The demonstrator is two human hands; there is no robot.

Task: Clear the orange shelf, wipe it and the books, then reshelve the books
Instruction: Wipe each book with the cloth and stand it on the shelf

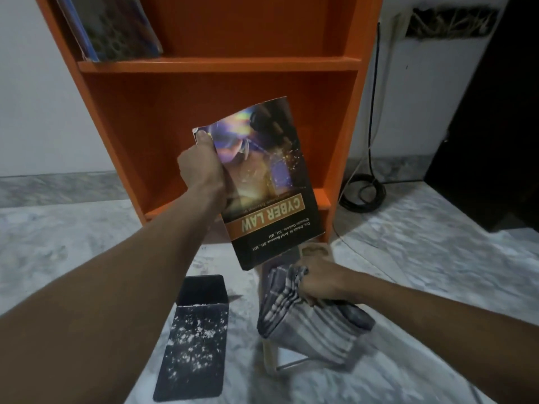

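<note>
A pale marbled floor (437, 258) met a white wall (35, 97), and a dark piece of furniture (490, 112) stood at the far right. Against the wall stood the orange shelf (221, 65), its 2 visible compartments split by 1 board. In the upper compartment, at the left, a few books (116, 27) leaned against the side panel.

In front of the lower compartment the "CYBER LAW" book (271, 182) hung in the air, upside down and tilted, cover facing the camera. The left hand (201, 164) gripped it at its upper left corner, the thumb pressed on the cover and the fingers curled behind.

Lower right, a grey striped cloth (306, 325) lay bunched and draped over something brownish; what it was could not be told. The right hand (320, 279) clutched the cloth's top folds, its fingers closed around the fabric.

On the floor to the left of the cloth lay a black box (195, 336), open-topped and flecked with white. A black cable (364, 193) sat coiled on the floor just right of the shelf's base.
</note>
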